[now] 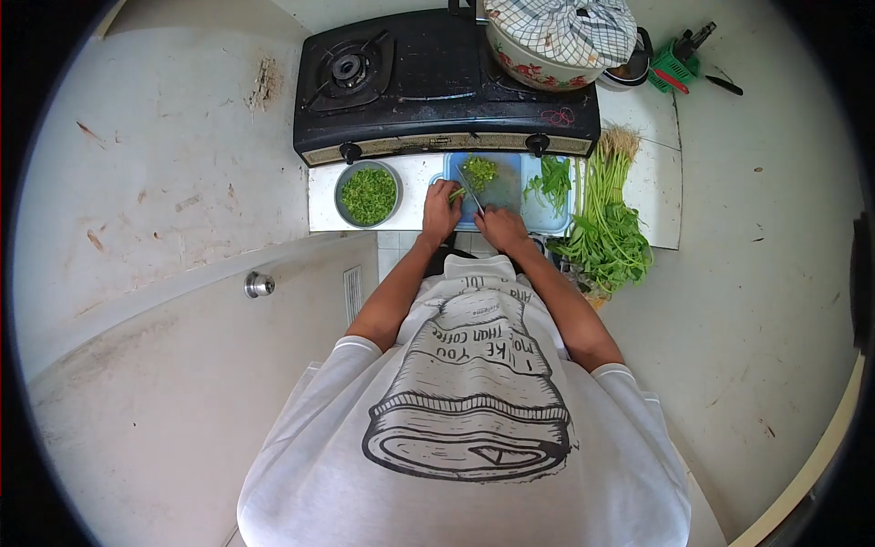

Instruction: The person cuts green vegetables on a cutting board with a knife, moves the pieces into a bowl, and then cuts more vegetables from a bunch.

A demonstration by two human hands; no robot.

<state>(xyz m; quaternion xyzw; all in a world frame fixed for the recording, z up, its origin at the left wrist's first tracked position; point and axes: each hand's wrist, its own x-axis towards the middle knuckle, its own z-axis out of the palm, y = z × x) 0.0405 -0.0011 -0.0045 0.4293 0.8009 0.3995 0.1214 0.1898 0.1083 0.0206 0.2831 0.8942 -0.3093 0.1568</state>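
Note:
A blue cutting board (pixel 503 191) lies on the white counter in front of the stove. My left hand (pixel 441 211) presses a small bunch of green stems (pixel 456 193) down on the board's left side. My right hand (pixel 500 228) grips a knife (pixel 471 194) whose blade points up and left toward those stems. A small pile of chopped greens (pixel 479 170) sits at the far side of the board.
A metal bowl of chopped greens (pixel 368 194) stands left of the board. Whole leafy greens with roots (pixel 606 214) lie on the right. Behind is a black two-burner gas stove (pixel 437 87) carrying a cloth-covered floral pot (pixel 556 41). A door with a knob (pixel 258 285) is lower left.

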